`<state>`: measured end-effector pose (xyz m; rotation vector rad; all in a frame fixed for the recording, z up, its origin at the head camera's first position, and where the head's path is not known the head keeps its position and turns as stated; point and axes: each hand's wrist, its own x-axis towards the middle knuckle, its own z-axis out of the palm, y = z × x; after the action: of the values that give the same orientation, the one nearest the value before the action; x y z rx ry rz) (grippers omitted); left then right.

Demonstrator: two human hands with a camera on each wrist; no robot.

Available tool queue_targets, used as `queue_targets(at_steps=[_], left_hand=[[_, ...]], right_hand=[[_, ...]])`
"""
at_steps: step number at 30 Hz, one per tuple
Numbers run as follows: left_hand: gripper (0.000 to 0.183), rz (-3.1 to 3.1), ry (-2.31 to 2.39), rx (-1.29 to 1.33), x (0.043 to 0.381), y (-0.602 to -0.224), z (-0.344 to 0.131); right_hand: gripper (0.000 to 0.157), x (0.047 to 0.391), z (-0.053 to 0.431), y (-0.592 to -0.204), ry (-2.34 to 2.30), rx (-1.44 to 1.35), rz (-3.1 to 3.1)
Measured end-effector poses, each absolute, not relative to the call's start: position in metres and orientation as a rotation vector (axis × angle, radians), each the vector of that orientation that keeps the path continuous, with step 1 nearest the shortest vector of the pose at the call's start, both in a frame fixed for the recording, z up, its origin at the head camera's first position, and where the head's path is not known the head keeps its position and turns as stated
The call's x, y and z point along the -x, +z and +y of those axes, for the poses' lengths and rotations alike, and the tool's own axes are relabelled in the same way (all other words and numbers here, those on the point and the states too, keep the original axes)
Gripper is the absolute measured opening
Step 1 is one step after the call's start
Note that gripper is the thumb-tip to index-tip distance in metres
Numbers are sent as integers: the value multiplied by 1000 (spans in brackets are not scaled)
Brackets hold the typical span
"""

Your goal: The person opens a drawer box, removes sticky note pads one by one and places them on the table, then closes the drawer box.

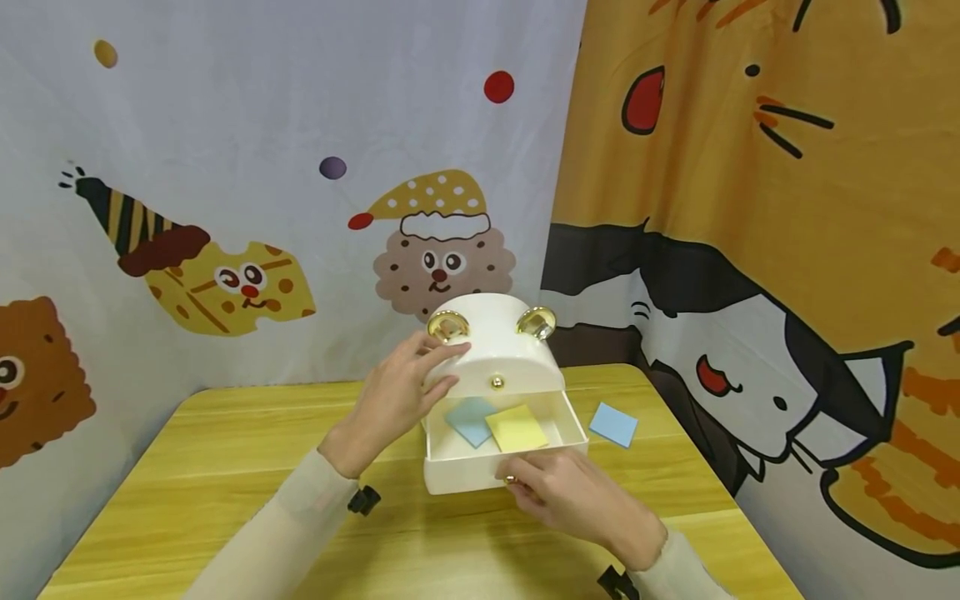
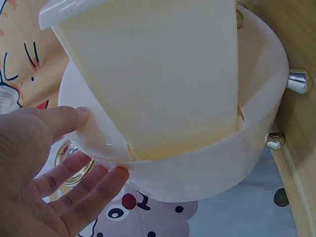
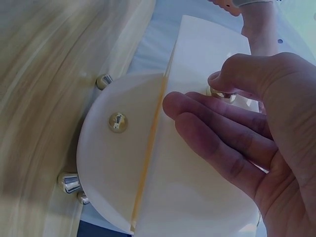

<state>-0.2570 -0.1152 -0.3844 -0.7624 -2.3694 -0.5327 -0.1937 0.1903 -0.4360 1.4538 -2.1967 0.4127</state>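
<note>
On the table stands a white storage box (image 1: 506, 346) with gold ears and a gold knob (image 1: 497, 382). Its lower drawer (image 1: 457, 477) is pulled out. Inside lie a blue-green sticky note pad (image 1: 467, 421) and a yellow one (image 1: 521, 429), which overlaps it. My right hand (image 1: 566, 492) pinches the gold drawer knob (image 3: 222, 95) between thumb and index finger. Against the left of the box rests my left hand (image 1: 393, 396). In the left wrist view its thumb touches the front face, and its fairly straight fingers (image 2: 101, 195) lie along the outer wall.
A blue sticky note pad (image 1: 613, 425) lies on the wooden table (image 1: 262, 467), right of the box. Behind the table hangs a pale cartoon curtain (image 1: 247, 108), with an orange one (image 1: 840, 158) along the right. Short metallic feet (image 2: 298, 81) show under the box.
</note>
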Motion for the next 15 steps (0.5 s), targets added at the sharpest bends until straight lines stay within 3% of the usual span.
queue_targets(at_steps=[15], left_hand=[[50,-2356,-536,767,257,-386,-116]], right_hand=[[39,185,191,-436,418,-1473,-2155]])
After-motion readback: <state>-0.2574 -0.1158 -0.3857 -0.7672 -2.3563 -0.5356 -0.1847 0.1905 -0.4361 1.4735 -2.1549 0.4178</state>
